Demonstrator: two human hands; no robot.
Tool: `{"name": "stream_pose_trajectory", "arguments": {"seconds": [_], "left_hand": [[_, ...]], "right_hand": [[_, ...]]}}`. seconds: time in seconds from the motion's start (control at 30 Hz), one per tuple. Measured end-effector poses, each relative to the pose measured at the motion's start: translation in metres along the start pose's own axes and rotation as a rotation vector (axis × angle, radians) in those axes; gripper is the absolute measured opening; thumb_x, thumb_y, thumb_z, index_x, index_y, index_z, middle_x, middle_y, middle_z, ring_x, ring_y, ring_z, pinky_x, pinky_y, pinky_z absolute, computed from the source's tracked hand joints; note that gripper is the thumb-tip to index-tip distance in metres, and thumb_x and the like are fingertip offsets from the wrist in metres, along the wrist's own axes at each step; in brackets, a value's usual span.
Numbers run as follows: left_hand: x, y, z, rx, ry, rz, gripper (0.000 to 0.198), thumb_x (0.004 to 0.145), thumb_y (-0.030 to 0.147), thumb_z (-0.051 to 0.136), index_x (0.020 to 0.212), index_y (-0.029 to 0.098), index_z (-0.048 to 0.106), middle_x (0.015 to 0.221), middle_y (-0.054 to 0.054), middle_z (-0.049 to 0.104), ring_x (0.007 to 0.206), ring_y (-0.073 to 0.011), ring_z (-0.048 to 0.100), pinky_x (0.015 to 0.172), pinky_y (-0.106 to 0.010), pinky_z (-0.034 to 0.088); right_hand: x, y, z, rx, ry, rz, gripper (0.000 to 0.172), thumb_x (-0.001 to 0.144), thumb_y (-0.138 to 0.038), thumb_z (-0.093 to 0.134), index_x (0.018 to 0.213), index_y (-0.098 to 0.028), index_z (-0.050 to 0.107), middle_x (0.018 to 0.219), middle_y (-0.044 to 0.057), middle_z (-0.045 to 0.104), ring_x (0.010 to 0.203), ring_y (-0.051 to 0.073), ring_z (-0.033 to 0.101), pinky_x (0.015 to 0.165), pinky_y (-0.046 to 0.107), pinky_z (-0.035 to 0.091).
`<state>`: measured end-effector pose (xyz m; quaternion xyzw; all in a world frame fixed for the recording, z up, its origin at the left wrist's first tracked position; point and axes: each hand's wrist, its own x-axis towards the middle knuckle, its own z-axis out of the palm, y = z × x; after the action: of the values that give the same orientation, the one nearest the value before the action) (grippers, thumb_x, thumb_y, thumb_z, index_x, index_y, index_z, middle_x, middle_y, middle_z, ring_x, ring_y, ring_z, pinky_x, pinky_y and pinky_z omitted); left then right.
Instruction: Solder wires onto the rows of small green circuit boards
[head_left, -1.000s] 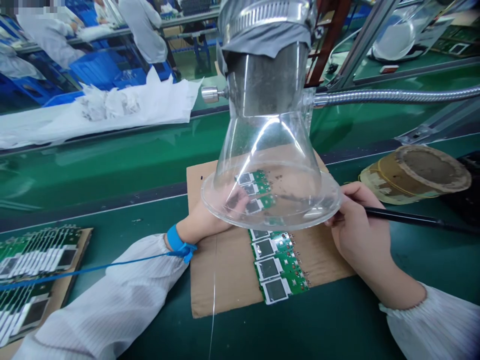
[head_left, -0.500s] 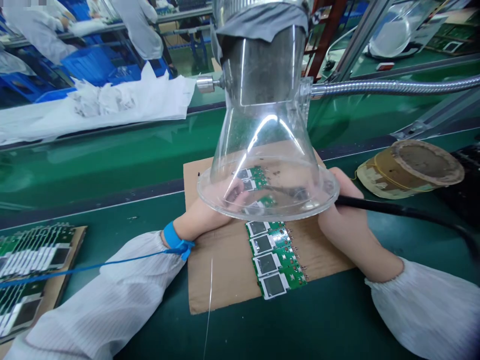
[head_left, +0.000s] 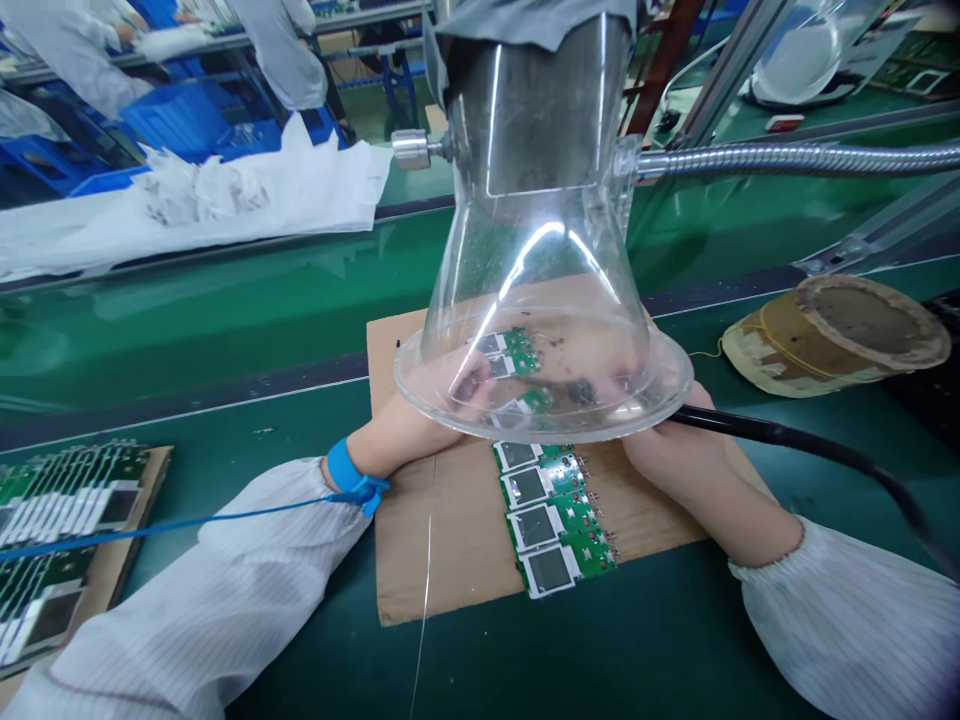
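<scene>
My left hand [head_left: 450, 392], wearing a blue wrist strap [head_left: 346, 474], is closed in a pinch beside the row of circuit boards. A thin solder wire [head_left: 426, 590] runs up from the table toward it. My right hand [head_left: 671, 450] is wrapped round a soldering iron [head_left: 579, 391], whose tip points left toward the boards. Its black cord [head_left: 810, 445] trails off to the right. The small green circuit boards [head_left: 547, 570] with grey screens lie in a column on brown cardboard [head_left: 427, 540]. A clear fume hood [head_left: 540, 290] covers the fingers and partly blurs them.
The hood hangs on a flexible metal arm [head_left: 787, 160]. More boards [head_left: 82, 510] lie on cardboard at the left. A round brown tub [head_left: 832, 335] stands at the right. Across a green partition are white sheets [head_left: 300, 190], blue bins [head_left: 176, 120] and people in white coats.
My right hand has shifted slightly down and left with the soldering iron, and its cord sits a little lower. My left hand has stayed nearly still.
</scene>
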<state>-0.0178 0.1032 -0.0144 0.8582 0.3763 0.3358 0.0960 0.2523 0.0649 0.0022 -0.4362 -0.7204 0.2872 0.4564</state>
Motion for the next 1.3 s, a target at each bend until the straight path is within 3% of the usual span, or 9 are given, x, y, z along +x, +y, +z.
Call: {"name": "stream_pose_trajectory", "arguments": {"seconds": [0.27, 0.6, 0.73, 0.87, 1.03, 1.2, 1.3], "left_hand": [[0.002, 0.004, -0.001, 0.025, 0.005, 0.018, 0.023, 0.101, 0.026, 0.059, 0.079, 0.022, 0.051, 0.07, 0.0, 0.059, 0.062, -0.015, 0.054, 0.059, -0.032, 0.042], [-0.002, -0.002, 0.004, -0.008, 0.028, 0.013, 0.018, 0.099, 0.024, 0.059, 0.082, 0.021, 0.053, 0.071, 0.0, 0.06, 0.062, -0.0147, 0.053, 0.058, -0.031, 0.042], [-0.003, -0.001, 0.005, -0.015, 0.093, 0.007, 0.018, 0.1, 0.027, 0.06, 0.084, 0.021, 0.054, 0.071, 0.0, 0.059, 0.062, -0.0147, 0.052, 0.057, -0.032, 0.042], [-0.002, -0.001, 0.004, -0.046, 0.097, 0.008, 0.023, 0.102, 0.03, 0.061, 0.083, 0.022, 0.052, 0.07, 0.001, 0.057, 0.059, -0.0135, 0.051, 0.054, -0.031, 0.042], [-0.002, -0.001, 0.005, -0.035, 0.088, -0.017, 0.022, 0.106, 0.032, 0.059, 0.086, 0.022, 0.055, 0.076, -0.002, 0.063, 0.067, -0.0169, 0.059, 0.061, -0.033, 0.05], [-0.004, -0.003, 0.01, -0.1, 0.086, -0.048, 0.02, 0.111, 0.032, 0.049, 0.1, 0.021, 0.061, 0.104, -0.008, 0.077, 0.093, -0.0213, 0.07, 0.089, -0.041, 0.061], [-0.005, -0.002, 0.011, -0.136, 0.054, -0.068, 0.016, 0.11, 0.026, 0.049, 0.103, 0.021, 0.063, 0.109, -0.008, 0.079, 0.095, -0.0205, 0.072, 0.092, -0.041, 0.062]], "right_hand": [[0.0, -0.001, 0.001, -0.075, 0.008, -0.015, 0.024, 0.1, -0.032, 0.073, 0.124, -0.033, 0.072, 0.118, 0.006, 0.079, 0.108, 0.029, 0.077, 0.091, 0.045, 0.065], [-0.001, -0.006, 0.0, -0.119, -0.022, 0.062, 0.022, 0.101, -0.039, 0.069, 0.12, -0.029, 0.071, 0.099, 0.003, 0.08, 0.087, 0.025, 0.076, 0.075, 0.04, 0.062], [-0.007, 0.003, -0.001, -0.116, 0.127, 0.009, 0.007, 0.098, -0.034, 0.074, 0.103, -0.029, 0.073, 0.09, 0.002, 0.074, 0.085, 0.023, 0.071, 0.073, 0.036, 0.059], [-0.011, 0.015, -0.001, -0.119, 0.209, 0.019, 0.015, 0.095, -0.036, 0.079, 0.088, -0.028, 0.068, 0.08, 0.002, 0.068, 0.073, 0.021, 0.064, 0.064, 0.036, 0.052], [-0.009, 0.011, 0.0, -0.07, 0.202, 0.028, 0.017, 0.096, -0.035, 0.079, 0.087, -0.027, 0.066, 0.078, 0.0, 0.067, 0.069, 0.018, 0.062, 0.061, 0.034, 0.049], [-0.003, 0.01, 0.0, 0.097, 0.283, 0.121, 0.028, 0.1, -0.039, 0.073, 0.079, -0.027, 0.06, 0.062, -0.004, 0.056, 0.053, 0.015, 0.052, 0.05, 0.031, 0.04], [-0.001, 0.014, 0.0, 0.158, 0.338, 0.178, 0.031, 0.098, -0.047, 0.074, 0.079, -0.027, 0.06, 0.061, -0.003, 0.056, 0.052, 0.016, 0.051, 0.049, 0.032, 0.041]]}}
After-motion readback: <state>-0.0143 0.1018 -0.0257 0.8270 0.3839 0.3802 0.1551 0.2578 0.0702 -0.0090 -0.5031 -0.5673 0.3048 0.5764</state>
